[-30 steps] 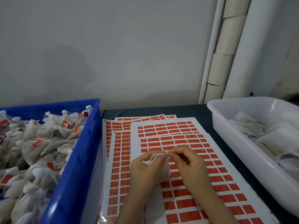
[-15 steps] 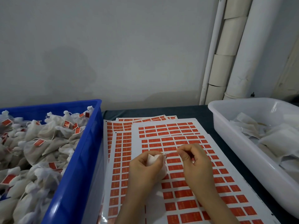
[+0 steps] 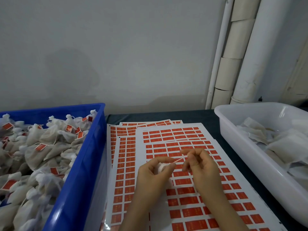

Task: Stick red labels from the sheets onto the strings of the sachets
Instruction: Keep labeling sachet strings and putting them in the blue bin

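My right hand pinches the free end of the string between thumb and forefinger, the other fingers loosely curled beneath. The string runs taut and slanting down to my left hand, whose fingers are curled round the sachet, a small white bunch of soft gauzy cloth showing between thumb and forefinger. Both hands hang just above the label sheets, and I see no red label on this string, so I judge this sachet to be at its opening step: the thread is drawn out, and peeling and sticking are still to come.

Under my hands lie the label sheets, several overlapping, flat glossy white backing with rows of small red rectangles. The grid looks nearly full, though some rows are hidden by my hands.

To my left the blue crate, hard smooth plastic, is heaped with labelled sachets, crumpled and gathered at the neck, red tags dotted among them. To my right the white tray, shiny and rounded at the rim, holds plain sachets, flatter and paler, with no red that I can see. So a good deal looks done, and a fair pile is left.
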`<state>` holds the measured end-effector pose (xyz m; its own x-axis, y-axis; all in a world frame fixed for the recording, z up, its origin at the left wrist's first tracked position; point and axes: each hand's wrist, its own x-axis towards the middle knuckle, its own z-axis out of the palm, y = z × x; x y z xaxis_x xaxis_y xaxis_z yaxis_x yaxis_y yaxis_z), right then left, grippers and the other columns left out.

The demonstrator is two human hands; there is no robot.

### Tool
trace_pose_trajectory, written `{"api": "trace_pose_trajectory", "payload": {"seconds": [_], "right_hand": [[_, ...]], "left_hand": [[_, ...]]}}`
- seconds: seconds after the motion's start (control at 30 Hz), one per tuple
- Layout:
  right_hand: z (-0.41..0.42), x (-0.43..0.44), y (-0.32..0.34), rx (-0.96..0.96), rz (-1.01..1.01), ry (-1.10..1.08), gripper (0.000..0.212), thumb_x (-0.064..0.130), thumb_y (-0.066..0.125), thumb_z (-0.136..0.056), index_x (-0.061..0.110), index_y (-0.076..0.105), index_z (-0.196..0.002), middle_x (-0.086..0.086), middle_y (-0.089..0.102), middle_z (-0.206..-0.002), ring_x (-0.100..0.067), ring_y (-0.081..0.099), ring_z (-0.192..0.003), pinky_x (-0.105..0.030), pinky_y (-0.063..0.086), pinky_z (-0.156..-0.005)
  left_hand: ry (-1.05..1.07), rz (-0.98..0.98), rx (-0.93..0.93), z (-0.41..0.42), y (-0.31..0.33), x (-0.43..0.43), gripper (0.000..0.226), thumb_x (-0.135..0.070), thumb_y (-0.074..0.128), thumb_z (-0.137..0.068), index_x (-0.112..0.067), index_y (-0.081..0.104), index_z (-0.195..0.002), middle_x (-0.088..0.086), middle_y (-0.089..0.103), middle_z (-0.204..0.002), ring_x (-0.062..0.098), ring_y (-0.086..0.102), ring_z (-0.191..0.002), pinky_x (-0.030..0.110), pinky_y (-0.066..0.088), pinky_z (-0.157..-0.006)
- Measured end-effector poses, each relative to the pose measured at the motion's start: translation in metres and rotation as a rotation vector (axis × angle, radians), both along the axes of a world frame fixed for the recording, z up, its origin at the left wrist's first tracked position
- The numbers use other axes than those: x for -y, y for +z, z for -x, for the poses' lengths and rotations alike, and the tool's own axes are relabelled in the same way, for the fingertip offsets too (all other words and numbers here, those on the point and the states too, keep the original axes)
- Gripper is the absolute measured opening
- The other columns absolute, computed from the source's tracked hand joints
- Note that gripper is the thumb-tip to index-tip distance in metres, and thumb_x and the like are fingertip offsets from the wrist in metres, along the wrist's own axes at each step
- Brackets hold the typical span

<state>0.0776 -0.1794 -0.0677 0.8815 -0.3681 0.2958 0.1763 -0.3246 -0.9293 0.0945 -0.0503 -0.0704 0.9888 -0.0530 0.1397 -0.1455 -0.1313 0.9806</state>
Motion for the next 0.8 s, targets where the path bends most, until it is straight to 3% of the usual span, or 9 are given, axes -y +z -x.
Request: {"api": "trace_pose_trajectory", "payload": {"seconds": [0.1,0.2,0.3,0.37,0.5,0.6,0.73,0.8], "right_hand": [[0.002,-0.002,0.005,-0.085,-0.367,0.238,0.027,0.035,0.046,-0.083,0.018,0.064,-0.094,0.000,0.063,-0.062,-0.014,0.059,-0.052,-0.017,0.051,-0.059],[0.003,-0.001,0.011,-0.100,-0.618,0.364,0.024,0.022,0.043,-0.091,0.010,0.062,-0.085,-0.006,0.060,-0.065,-0.012,0.051,-0.047,-0.019,0.051,-0.057],[0.001,0.001,0.012,-0.104,-0.638,0.374,0.024,0.016,0.038,-0.096,0.009,0.056,-0.082,-0.005,0.053,-0.061,-0.011,0.042,-0.044,-0.018,0.049,-0.056],[0.000,0.002,0.011,-0.094,-0.633,0.348,0.024,0.014,0.037,-0.097,0.009,0.055,-0.081,-0.003,0.051,-0.059,-0.010,0.038,-0.043,-0.016,0.044,-0.051],[-0.002,0.006,0.011,-0.069,-0.690,0.260,0.026,0.014,0.038,-0.097,0.011,0.057,-0.078,-0.001,0.051,-0.056,-0.009,0.037,-0.040,-0.014,0.035,-0.042],[-0.001,0.010,0.009,-0.042,-0.419,0.192,0.024,0.018,0.039,-0.096,0.014,0.056,-0.079,0.002,0.053,-0.057,-0.009,0.043,-0.043,-0.016,0.039,-0.044],[0.001,0.005,0.000,-0.077,0.060,0.209,0.010,0.027,0.045,-0.093,0.032,0.053,-0.089,0.011,0.057,-0.063,-0.005,0.052,-0.056,-0.011,0.045,-0.053],[0.000,-0.002,-0.004,-0.105,0.254,0.228,0.010,0.033,0.050,-0.091,0.043,0.049,-0.093,0.024,0.056,-0.079,-0.001,0.056,-0.071,-0.004,0.044,-0.058]], "left_hand": [[-0.024,-0.028,0.043,-0.002,-0.002,-0.001,0.029,-0.030,0.072,-0.080,-0.057,0.064,-0.077,-0.036,0.063,-0.083,-0.017,0.055,-0.087,0.002,0.044,-0.051],[-0.103,-0.130,0.096,-0.001,-0.005,-0.001,0.016,-0.036,0.065,-0.084,-0.050,0.068,-0.076,-0.033,0.066,-0.086,-0.011,0.059,-0.090,0.002,0.047,-0.061],[-0.129,-0.176,0.105,0.000,-0.007,0.000,0.007,-0.039,0.063,-0.085,-0.045,0.066,-0.084,-0.037,0.064,-0.085,-0.013,0.058,-0.089,-0.002,0.043,-0.061],[-0.139,-0.181,0.101,0.000,-0.008,0.000,0.008,-0.034,0.065,-0.085,-0.041,0.066,-0.082,-0.032,0.065,-0.080,-0.004,0.063,-0.081,0.003,0.046,-0.061],[-0.102,-0.145,0.091,0.001,-0.003,-0.004,0.034,-0.026,0.070,-0.081,-0.053,0.054,-0.093,-0.034,0.061,-0.082,-0.004,0.063,-0.079,0.007,0.049,-0.059],[-0.037,-0.107,0.045,0.001,-0.005,-0.007,0.060,-0.026,0.074,-0.077,-0.064,0.033,-0.099,-0.026,0.061,-0.083,-0.016,0.057,-0.084,0.004,0.046,-0.053],[0.017,-0.109,0.060,-0.002,-0.010,-0.008,0.044,-0.025,0.070,-0.082,-0.046,0.035,-0.099,-0.023,0.057,-0.090,-0.023,0.053,-0.088,-0.001,0.041,-0.051],[0.034,-0.106,0.079,-0.004,-0.012,-0.007,0.036,-0.021,0.070,-0.082,-0.035,0.039,-0.095,-0.021,0.057,-0.086,-0.025,0.051,-0.086,-0.002,0.039,-0.051]]}}
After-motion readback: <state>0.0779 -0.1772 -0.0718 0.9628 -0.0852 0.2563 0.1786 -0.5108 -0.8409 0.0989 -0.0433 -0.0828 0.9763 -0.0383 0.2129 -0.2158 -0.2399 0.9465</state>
